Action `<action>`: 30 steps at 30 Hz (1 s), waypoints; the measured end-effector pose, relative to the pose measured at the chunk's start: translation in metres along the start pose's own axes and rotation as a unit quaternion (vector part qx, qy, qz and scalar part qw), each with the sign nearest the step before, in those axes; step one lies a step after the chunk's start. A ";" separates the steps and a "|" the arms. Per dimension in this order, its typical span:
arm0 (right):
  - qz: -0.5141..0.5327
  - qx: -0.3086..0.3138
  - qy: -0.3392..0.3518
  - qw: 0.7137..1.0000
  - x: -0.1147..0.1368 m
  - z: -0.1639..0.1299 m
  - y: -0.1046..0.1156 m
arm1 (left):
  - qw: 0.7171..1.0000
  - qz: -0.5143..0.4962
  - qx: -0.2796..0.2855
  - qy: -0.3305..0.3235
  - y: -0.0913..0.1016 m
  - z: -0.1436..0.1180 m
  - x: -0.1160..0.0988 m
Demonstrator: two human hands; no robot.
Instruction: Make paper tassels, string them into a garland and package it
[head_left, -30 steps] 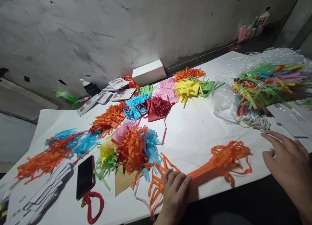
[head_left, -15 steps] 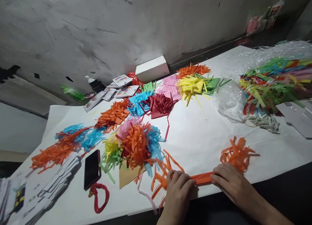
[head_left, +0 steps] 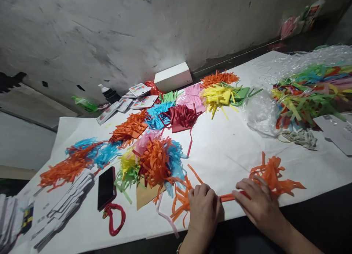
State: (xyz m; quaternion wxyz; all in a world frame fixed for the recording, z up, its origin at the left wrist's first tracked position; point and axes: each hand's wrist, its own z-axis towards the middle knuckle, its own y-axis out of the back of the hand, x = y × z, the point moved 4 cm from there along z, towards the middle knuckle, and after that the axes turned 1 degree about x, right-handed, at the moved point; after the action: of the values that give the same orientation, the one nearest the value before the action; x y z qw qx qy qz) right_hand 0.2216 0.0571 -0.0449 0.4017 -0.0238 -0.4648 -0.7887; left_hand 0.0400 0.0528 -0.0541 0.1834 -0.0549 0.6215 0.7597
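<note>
An orange paper tassel lies along the front edge of the table, its rolled middle band (head_left: 227, 198) showing between my hands. My left hand (head_left: 202, 208) is closed over the band's left part, fingers curled down on it. Loose orange strips (head_left: 180, 199) spread out beyond that hand. On the other side, my right hand (head_left: 257, 200) presses and grips the band with bent fingers. The right fringe (head_left: 276, 173) fans out past its fingertips. Both thumbs are mostly hidden. A mixed-colour tassel bundle (head_left: 154, 162) sits on a brown card (head_left: 147, 196) left of my left hand.
A phone (head_left: 106, 188) with a red cord (head_left: 111, 224) lies at left, near folded white papers (head_left: 64, 206). Fringed paper stacks, including dark red (head_left: 183, 119) and yellow (head_left: 218, 96), line the back before a white box (head_left: 173, 77). Crumpled clear plastic (head_left: 260, 112) lies at right.
My hands have drawn closer together along the orange band, so less of it shows between them. The right fringe has spread further to the right. The view has shifted slightly.
</note>
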 end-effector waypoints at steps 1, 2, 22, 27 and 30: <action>0.017 0.017 0.031 0.999 0.002 0.000 -0.002 | 1.000 -0.008 -0.005 -0.001 0.001 0.000 0.000; 0.026 0.037 0.051 0.998 0.002 0.000 -0.005 | 1.000 -0.023 -0.014 -0.006 0.002 0.000 0.000; 0.052 0.082 0.074 0.993 -0.006 0.001 -0.006 | 0.983 -0.134 -0.028 -0.120 0.009 0.002 -0.007; 0.064 0.068 0.029 0.995 -0.020 -0.007 0.011 | 0.987 -0.136 -0.027 -0.084 0.007 0.000 -0.006; 0.033 0.076 0.025 0.996 -0.023 -0.009 0.013 | 0.990 -0.126 0.008 -0.065 0.008 0.000 -0.010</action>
State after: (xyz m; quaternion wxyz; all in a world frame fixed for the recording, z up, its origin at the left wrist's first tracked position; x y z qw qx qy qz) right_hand 0.2491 0.0607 -0.0501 0.4397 0.0109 -0.5123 -0.7376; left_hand 0.0463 0.0496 -0.0440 0.3182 -0.0821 0.6025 0.7273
